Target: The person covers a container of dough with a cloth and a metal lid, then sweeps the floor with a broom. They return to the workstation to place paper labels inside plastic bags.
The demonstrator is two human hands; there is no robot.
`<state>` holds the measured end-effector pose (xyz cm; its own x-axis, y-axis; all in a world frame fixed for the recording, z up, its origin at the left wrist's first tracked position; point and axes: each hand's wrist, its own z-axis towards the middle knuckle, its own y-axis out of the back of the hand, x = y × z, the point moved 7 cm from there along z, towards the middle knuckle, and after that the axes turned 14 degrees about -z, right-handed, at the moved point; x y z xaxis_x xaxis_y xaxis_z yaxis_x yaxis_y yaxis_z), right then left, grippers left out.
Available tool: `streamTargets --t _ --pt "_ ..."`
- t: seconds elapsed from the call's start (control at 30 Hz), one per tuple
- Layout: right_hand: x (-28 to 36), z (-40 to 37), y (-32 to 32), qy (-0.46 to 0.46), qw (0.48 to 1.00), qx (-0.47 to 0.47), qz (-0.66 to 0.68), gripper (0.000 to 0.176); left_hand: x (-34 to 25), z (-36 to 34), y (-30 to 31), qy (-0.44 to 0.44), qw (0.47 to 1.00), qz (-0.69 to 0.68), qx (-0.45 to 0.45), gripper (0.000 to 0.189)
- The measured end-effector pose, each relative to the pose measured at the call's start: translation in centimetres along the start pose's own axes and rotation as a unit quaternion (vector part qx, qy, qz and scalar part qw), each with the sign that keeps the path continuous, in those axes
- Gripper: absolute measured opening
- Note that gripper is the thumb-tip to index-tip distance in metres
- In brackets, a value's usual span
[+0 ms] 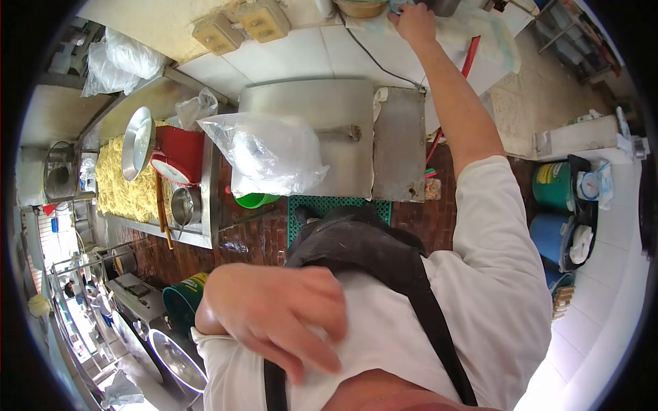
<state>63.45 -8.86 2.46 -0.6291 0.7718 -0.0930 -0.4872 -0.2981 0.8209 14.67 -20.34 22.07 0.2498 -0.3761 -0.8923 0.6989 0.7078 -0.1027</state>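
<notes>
Pale-blue object (397,5), cut off by the upper edge of the head view, between 12 and 1 o'clock from the view's centre (12 being the top edge). Its exact kind cannot be told, and its long axis is likewise indeterminate, since only a small part shows. The right hand (416,26) is much the nearer: its bent fingers meet the object at about 10 to 11 o'clock from the knuckles, at the end of an outstretched arm whose forearm runs from elbow to wrist toward 11 o'clock. Whether these fingers are closed around the object or merely rest against it cannot be told. The left hand (281,312) is well apart, near 7 o'clock from centre, before the apron wearer's chest; from it the object lies between 12 and 1 o'clock. It is blurred and partly open, with fingers loosely bent and pointing toward 4 o'clock; no held thing shows.

Beside the object, at 9 o'clock, is a tan bowl (361,8); at 3 o'clock, beyond the fingers, a dark grey vessel (445,7). Between the two hands lies a steel worktop (301,99), bearing a crumpled clear plastic bag (271,154) at 10 to 11 o'clock from centre. Farther off, toward 9 o'clock, yellow noodles (113,181) fill a tray.
</notes>
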Motion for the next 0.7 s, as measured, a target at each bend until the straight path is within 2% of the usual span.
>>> streamTargets --t 0.07,0.17,0.2,0.23,0.27,0.3,0.33,0.4,0.47,0.53,0.6,0.63,0.7 --pt "-0.9 0.6 -2.1 0.005 0.999 0.030 -0.011 0.034 -0.1 2.3 -1.8 0.043 0.996 0.027 0.068 0.031" --pt "-0.8 0.9 -1.3 -0.003 0.999 0.052 0.001 0.034 -0.5 2.6 -1.8 0.014 0.995 0.050 0.087 0.012" --pt "-0.8 0.5 -0.5 -0.011 0.998 0.057 0.008 0.032 -2.3 2.0 -0.3 -0.046 0.989 0.142 -0.026 0.009" --pt "-0.6 0.2 -0.5 -0.007 0.998 0.054 -0.001 0.030 -4.7 0.5 0.7 -0.107 0.957 0.229 -0.139 0.008" --pt "-0.3 0.3 -0.6 -0.003 0.999 0.048 -0.010 0.028 -6.8 -0.8 1.3 -0.169 0.902 0.313 -0.246 0.009" --pt "-0.4 0.7 -0.5 -0.001 0.999 0.038 -0.021 0.026 -8.0 -1.9 1.1 -0.266 0.826 0.360 -0.342 0.016" --pt "-0.7 1.1 -0.5 0.004 1.000 0.029 -0.012 0.026 -7.8 -2.8 2.1 -0.248 0.844 0.255 -0.401 0.018" --pt "-1.1 0.8 -0.6 0.021 1.000 0.019 0.005 0.025 -6.0 -4.7 3.3 -0.170 0.845 0.131 -0.489 0.033" --pt "-2.5 1.0 0.7 -0.025 0.997 0.005 0.072 0.024 -2.9 -6.9 5.1 -0.059 0.835 0.114 -0.535 0.047" --pt "-4.5 0.1 0.9 -0.061 0.990 -0.016 0.128 0.025 1.8 -8.8 4.6 0.064 0.830 0.046 -0.552 0.068" --pt "-6.5 -0.8 0.8 -0.083 0.980 -0.052 0.172 0.026 4.2 -9.4 4.8 0.161 0.833 0.021 -0.529 0.073" --pt "-6.6 -1.3 2.0 -0.116 0.963 -0.007 0.244 0.028 5.4 -9.7 4.9 0.208 0.831 0.007 -0.515 0.075" --pt "-6.3 -4.0 4.9 -0.177 0.902 0.087 0.384 0.034 6.4 -10.3 5.8 0.178 0.837 -0.014 -0.518 0.075"
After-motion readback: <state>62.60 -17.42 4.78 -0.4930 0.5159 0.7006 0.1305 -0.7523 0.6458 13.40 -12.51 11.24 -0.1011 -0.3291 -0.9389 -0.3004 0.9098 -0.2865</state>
